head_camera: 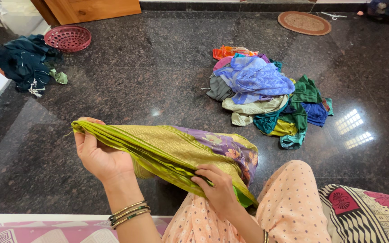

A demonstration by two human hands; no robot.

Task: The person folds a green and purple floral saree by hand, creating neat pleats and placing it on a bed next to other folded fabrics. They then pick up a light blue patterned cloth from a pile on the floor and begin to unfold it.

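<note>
We are looking down at our own two hands, which stretch a long, pleated green and gold silky cloth with a purple flowered patch (176,150) between them, above our lap and a dark polished stone floor (127,76). Our left hand (99,153) is raised, palm towards us, fingers curled over one gathered end of the cloth. Our right hand (219,189), lower and nearer our knee in peach dotted trousers (289,207), pinches the folded edges between thumb and fingers. Thin green and gold bangles (129,213) circle the left wrist. Beyond the right hand, well apart on the floor, lies a heap of mixed coloured clothes (266,94). Far beyond the left hand sit a round pink plastic basket (67,38) and a dark blue crumpled garment (21,60).
</note>
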